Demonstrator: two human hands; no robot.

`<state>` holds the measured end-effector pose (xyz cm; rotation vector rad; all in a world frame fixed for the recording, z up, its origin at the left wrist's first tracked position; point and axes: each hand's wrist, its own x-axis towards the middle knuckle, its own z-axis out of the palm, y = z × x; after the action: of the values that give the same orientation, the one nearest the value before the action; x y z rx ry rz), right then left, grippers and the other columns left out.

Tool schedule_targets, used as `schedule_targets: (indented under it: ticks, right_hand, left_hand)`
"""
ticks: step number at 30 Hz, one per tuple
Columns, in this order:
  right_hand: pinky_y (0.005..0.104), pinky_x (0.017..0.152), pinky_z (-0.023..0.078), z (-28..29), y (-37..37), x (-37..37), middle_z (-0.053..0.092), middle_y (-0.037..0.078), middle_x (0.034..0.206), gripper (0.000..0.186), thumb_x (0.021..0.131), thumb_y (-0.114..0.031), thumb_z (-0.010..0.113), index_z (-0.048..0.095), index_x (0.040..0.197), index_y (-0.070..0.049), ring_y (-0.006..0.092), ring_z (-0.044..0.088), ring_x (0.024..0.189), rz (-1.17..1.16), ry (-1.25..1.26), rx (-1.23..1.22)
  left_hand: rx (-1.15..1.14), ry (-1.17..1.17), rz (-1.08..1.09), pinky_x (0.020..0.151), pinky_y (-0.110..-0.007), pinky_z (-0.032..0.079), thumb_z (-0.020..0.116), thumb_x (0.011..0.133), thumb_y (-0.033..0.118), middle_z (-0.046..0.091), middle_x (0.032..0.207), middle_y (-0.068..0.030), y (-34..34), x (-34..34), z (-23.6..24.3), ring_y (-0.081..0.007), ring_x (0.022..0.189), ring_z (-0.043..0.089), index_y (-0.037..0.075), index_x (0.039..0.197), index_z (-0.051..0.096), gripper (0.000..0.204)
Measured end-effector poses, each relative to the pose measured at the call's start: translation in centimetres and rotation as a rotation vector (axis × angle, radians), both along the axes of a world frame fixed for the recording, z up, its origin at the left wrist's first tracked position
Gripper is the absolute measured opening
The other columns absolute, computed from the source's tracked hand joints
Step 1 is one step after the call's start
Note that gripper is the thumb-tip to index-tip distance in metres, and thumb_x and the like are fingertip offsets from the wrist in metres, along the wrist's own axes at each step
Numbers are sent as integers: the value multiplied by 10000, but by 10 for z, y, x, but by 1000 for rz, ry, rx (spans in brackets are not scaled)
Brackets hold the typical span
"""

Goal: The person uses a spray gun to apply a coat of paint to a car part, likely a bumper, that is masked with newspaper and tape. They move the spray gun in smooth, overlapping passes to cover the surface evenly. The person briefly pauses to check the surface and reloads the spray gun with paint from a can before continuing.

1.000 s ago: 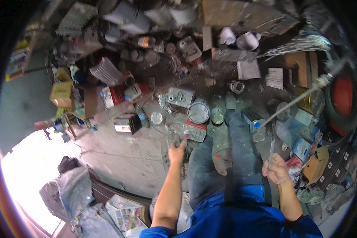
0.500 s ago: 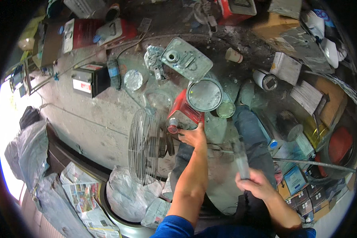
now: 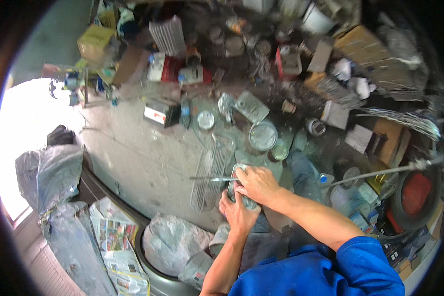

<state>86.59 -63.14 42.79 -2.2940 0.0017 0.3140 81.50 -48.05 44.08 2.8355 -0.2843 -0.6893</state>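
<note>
A rectangular metal can [image 3: 252, 203] is between my hands in front of my lap, its pale top facing up and largely covered by my fingers. My left hand [image 3: 238, 212] is closed around its near left side, with the thumb up by a reddish spot that looks like the cap. My right hand [image 3: 258, 184] is closed on a long, thin, flat metal strip [image 3: 213, 178]. The strip lies across the can's top, its free end pointing left. My hands nearly touch; the exact contact of strip and cap is hidden.
A wire-caged fan [image 3: 209, 172] stands left of the can. Beyond it are a round lidded tin [image 3: 263, 135], a rectangular tin [image 3: 251, 107] and a black battery [image 3: 161, 113]. Newspaper [image 3: 116, 232] and a plastic-covered car part lie left; a metal rod [image 3: 375, 176] crosses at right.
My right hand has moved left and up with the strip, from beside my leg onto the can. The can is nearer to me and my left hand has shifted its grip. The view has tilted.
</note>
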Motion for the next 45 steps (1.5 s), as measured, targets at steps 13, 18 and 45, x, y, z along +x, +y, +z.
schedule_targets:
  ticks: [13,18,45]
  right_hand:
    - [467,637,524,232,-178,-20,635,141,809,252,731,-300,731,639,809,-78,348,666,737,12,-386,-138]
    - [476,649,529,304,-247,-38,654,139,805,278,710,-327,737,677,836,-87,359,677,755,27,-481,-180]
    - [288,690,516,298,-268,-46,642,54,976,390,1021,-332,584,495,1275,-49,133,623,823,-1045,-666,1824]
  left_hand:
    - [-82,-160,-828,1090,-537,340,827,557,387,398,1399,-303,-100,97,239,-490,1265,405,90,1427,507,974]
    - [-335,-248,-1230,1011,-533,397,868,468,369,461,1359,-269,-167,139,304,-470,1221,463,142,1393,520,1013]
    - [64,-64,-1759,836,-374,548,855,543,332,702,1020,-181,-520,68,671,-318,905,701,-28,1163,707,732]
